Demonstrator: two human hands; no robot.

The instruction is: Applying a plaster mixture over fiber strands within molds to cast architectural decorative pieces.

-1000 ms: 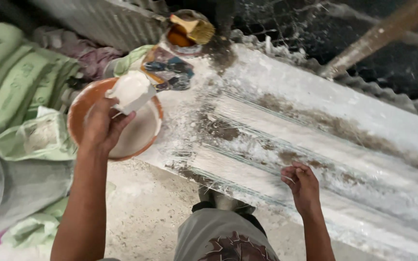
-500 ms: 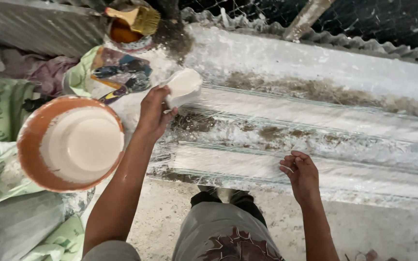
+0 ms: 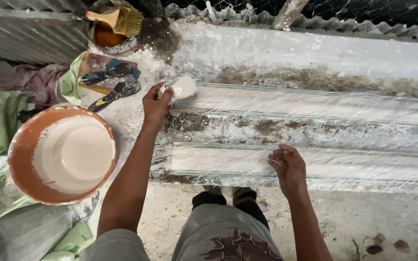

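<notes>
White paste-covered scoop (image 3: pixel 182 87) sits in the left hand's (image 3: pixel 156 104) grasp at the far left of the grey corrugated sheet (image 3: pixel 315 96). Right hand (image 3: pixel 289 166), loosely curled and empty, rests on the sheet's near edge, well apart. Orange paste bucket (image 3: pixel 22 150) stands left.

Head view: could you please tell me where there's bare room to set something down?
Free: the sheet's top band, right of the brush tin; the ground right of the right hand. Crowded: bucket, scrapers, left hand.
</notes>
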